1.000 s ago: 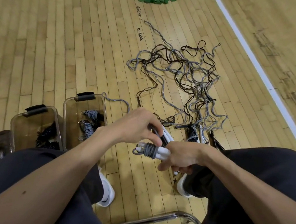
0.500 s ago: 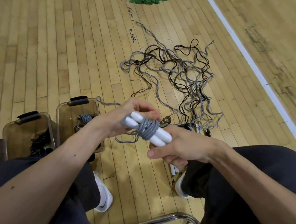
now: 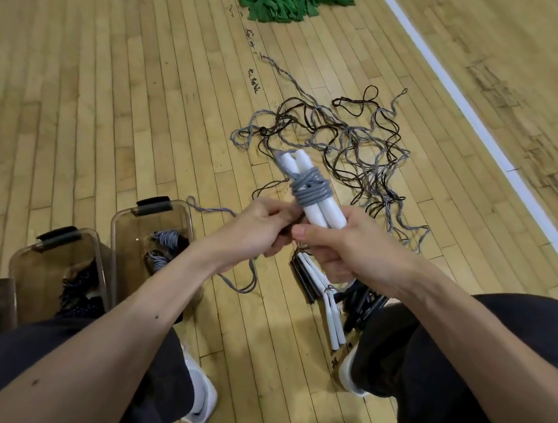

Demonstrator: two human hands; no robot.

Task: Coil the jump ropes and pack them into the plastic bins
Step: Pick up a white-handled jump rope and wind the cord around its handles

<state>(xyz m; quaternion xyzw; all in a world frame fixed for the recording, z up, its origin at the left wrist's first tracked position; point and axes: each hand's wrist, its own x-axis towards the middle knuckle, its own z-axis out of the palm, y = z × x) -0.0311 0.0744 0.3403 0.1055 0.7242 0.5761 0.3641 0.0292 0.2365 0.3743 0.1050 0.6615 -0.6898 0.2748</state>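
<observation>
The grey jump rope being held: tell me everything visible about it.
The grey jump rope has two white, plastic-looking handles laid side by side, with grey braided cord wound several turns around their middle. The bundle tilts up and forward. The right hand grips the handles' lower ends; the left hand pinches cord beside the wraps. A loose tail hangs below the left hand.

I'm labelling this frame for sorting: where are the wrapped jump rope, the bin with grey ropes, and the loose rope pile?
wrapped jump rope (image 3: pixel 309 188): head view, grey cord wound round the handles.
bin with grey ropes (image 3: pixel 154 204): head view, black handle at its far end.
loose rope pile (image 3: pixel 354 133): head view, tangled cords mid-pile.
</observation>
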